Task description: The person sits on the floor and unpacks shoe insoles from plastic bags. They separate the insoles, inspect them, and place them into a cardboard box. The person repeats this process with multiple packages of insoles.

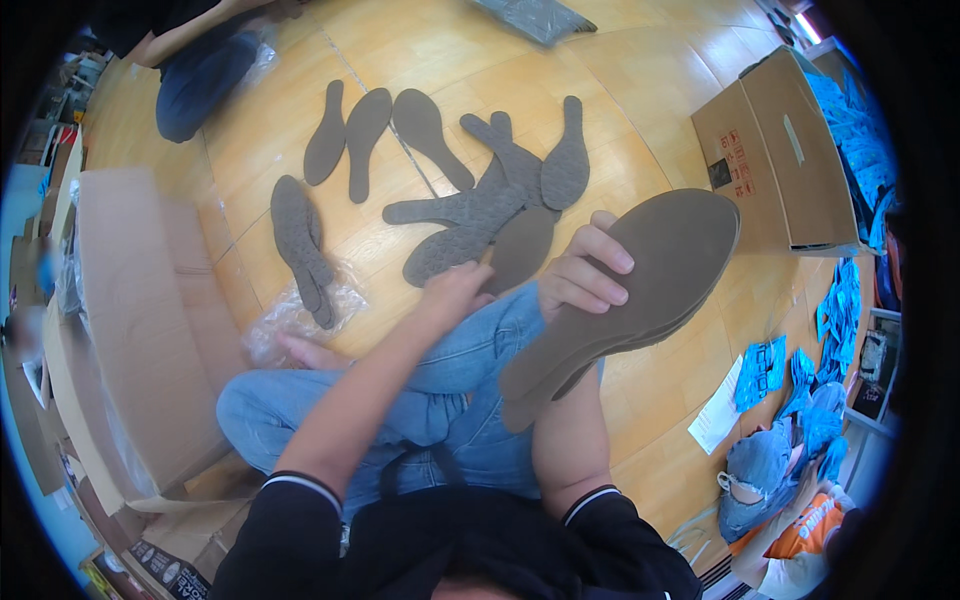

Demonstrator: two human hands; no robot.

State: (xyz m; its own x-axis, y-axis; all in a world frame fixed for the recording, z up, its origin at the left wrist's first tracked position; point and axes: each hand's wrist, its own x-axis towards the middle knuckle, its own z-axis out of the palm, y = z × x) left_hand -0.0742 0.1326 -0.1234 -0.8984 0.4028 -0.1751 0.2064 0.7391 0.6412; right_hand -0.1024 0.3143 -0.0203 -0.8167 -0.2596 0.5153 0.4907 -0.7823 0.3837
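My right hand (590, 266) is wrapped round a stack of brown shoe insoles (668, 255), held raised over my right knee with the smooth face up. Its thumb is hidden behind the stack. Down at the floor, my left hand (455, 297) pinches the edge of another smooth brown insole (522, 248) at the near side of a loose pile. Dark quilted insoles (480, 212) overlap in that pile, pointing different ways. One more quilted insole (566, 165) lies on its right side.
Beyond lie three separate insoles (368, 125); a small stack (297, 240) sits left, by crumpled clear plastic (345, 300). Cardboard boxes stand left (150, 300) and right (740, 140), the right one holding blue packets. Other people sit at the far left (205, 85) and lower right (770, 470).
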